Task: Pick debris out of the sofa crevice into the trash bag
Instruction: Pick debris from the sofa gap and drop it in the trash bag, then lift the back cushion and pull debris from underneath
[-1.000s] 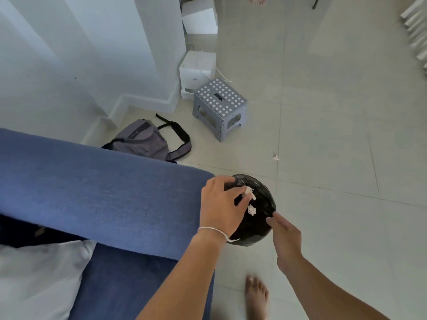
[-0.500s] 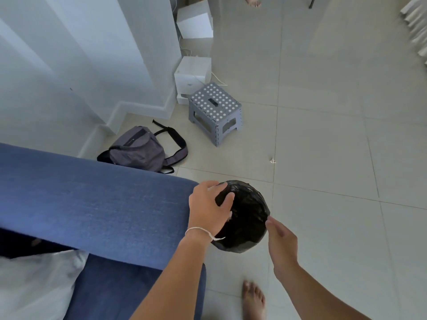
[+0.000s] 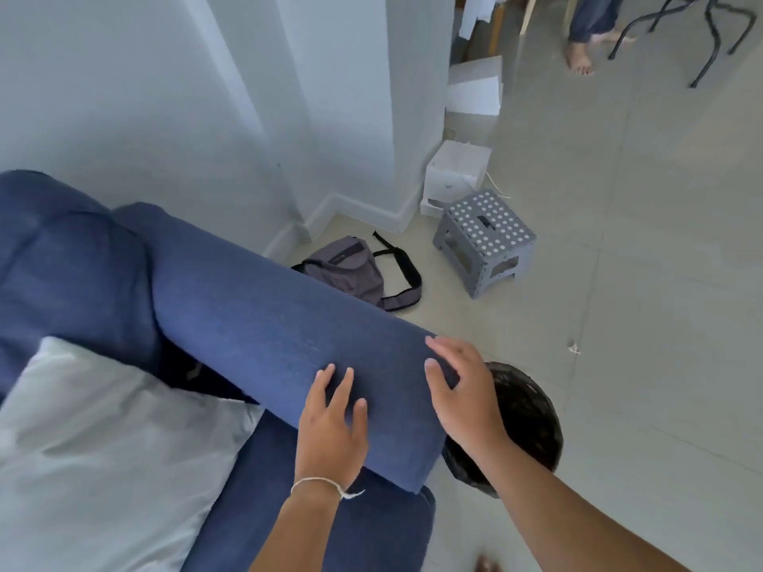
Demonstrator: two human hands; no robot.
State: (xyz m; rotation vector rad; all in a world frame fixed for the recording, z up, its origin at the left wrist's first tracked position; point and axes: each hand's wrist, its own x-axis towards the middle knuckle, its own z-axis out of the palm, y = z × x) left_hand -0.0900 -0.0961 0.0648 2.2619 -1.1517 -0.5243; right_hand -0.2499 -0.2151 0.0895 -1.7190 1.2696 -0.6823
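Hands empty over the armrest, bag parked on the floor

Hands were both flat and spread, pinching nothing. The left hand [image 3: 332, 427], a thin white string tied at its wrist, lay palm down on the rounded blue fabric sofa armrest [image 3: 264, 324], fingers fanned toward the seat side. The right hand [image 3: 462, 394] draped over the armrest's front end, fingers loosely apart and curling on the fabric.

The crumpled black plastic trash bag [image 3: 528, 423] sat on the pale tiled floor [image 3: 660, 324] just beside that end of the armrest, partly hidden behind the right forearm. Set there, it probably stayed within a short reach of the sofa so each scrap could be dropped quickly, leaving both hands free for searching.

The dark crevice [image 3: 198, 373] showed between the armrest and a white cushion [image 3: 103, 447] lying on the seat; whether debris remained inside could not be told. One small pale scrap [image 3: 574, 348] lay on the tiles, well apart from the bag.

Both forearms reached forward from the lower edge, the left nearly straight, the right angled inward across the bag.
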